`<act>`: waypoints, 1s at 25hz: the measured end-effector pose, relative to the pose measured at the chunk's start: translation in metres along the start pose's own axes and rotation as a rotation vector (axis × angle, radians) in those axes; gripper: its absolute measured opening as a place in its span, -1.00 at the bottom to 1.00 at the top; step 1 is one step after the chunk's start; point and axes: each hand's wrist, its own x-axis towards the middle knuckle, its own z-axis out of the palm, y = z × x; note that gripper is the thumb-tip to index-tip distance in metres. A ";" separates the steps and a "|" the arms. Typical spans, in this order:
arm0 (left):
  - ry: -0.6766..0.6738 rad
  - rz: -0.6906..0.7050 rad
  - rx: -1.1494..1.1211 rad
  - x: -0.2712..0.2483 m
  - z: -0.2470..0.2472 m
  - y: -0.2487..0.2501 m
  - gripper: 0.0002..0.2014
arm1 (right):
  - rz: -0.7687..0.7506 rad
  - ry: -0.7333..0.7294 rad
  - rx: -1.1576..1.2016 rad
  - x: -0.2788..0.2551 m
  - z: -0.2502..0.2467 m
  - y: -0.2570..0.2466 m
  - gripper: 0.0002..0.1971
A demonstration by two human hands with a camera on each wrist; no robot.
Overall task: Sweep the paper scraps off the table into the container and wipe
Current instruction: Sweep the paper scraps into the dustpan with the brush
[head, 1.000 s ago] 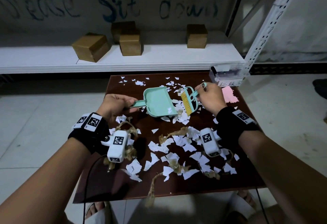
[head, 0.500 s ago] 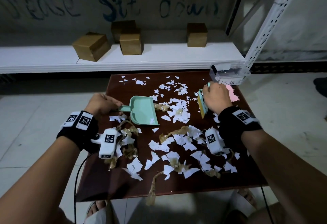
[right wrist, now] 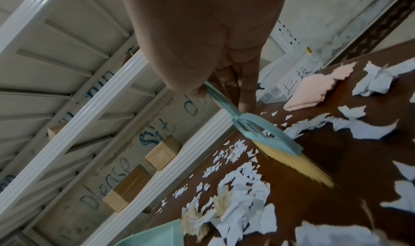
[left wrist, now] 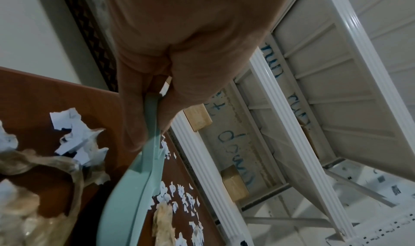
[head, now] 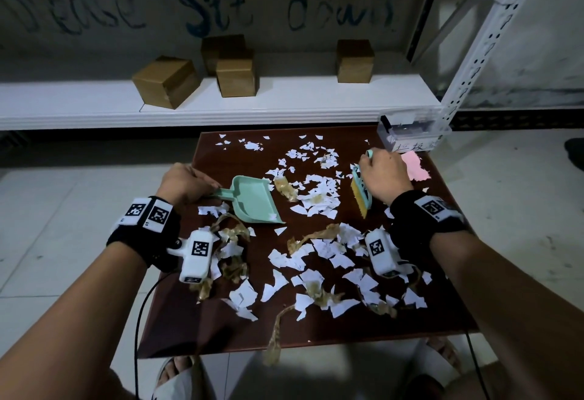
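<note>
White and brown paper scraps [head: 319, 192] litter the dark brown table [head: 177, 333]. My left hand [head: 183, 180] grips the handle of a mint green dustpan [head: 254, 199], which lies flat on the table left of a scrap pile; the pan's edge [left wrist: 134, 187] shows in the left wrist view. At the table's right, my right hand [head: 384, 176] grips the handle of a mint brush [head: 360, 192] with yellow bristles [right wrist: 298, 164] touching the table, right of the same pile. A clear plastic container [head: 410, 132] stands at the far right corner. A pink cloth [head: 417, 169] lies beside it.
A white shelf [head: 221, 109] behind the table carries several cardboard boxes [head: 166, 85]. A white perforated upright [head: 483, 48] rises at the right. Grey tiled floor surrounds the table. My sandalled feet [head: 177, 371] show under the near edge.
The dustpan has moved left and settled flat on the table. The brush has swung away to the right, leaving the scrap pile between the two tools.
</note>
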 end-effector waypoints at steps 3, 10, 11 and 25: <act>-0.021 -0.017 -0.015 -0.004 0.012 0.001 -0.74 | -0.006 -0.004 0.026 -0.005 0.006 -0.008 -0.63; -0.086 0.005 0.007 -0.006 0.045 0.010 -0.60 | -0.061 -0.043 0.067 -0.017 0.022 -0.036 -0.65; -0.087 -0.002 0.002 -0.006 0.048 0.011 -0.64 | -0.065 -0.050 0.067 -0.018 0.024 -0.037 -0.65; -0.121 -0.040 -0.066 -0.010 0.072 0.006 -0.82 | -0.155 -0.113 0.262 -0.026 0.034 -0.053 -0.58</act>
